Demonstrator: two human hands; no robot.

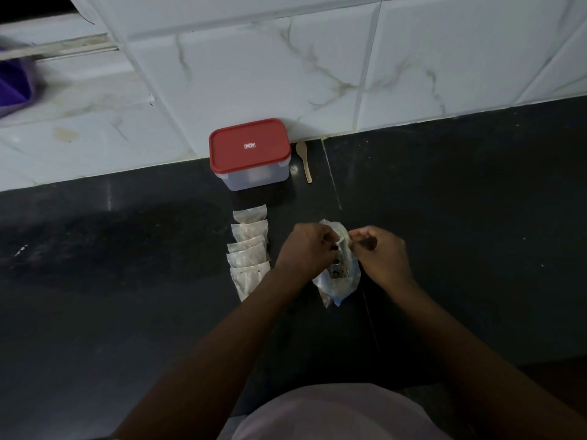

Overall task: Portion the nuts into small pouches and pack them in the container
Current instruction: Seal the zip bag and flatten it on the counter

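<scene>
A large clear bag of nuts stands on the dark counter between my hands. My left hand pinches its top edge on the left side. My right hand pinches the top edge on the right side. Several small filled pouches lie in an overlapping row just left of my left hand. A clear container with a red lid sits shut at the back, against the tiled wall. The nuts inside the bag are mostly hidden by my fingers.
A small wooden spoon lies right of the container. The white marbled tile wall rises behind the dark counter. A purple object shows at the far left edge.
</scene>
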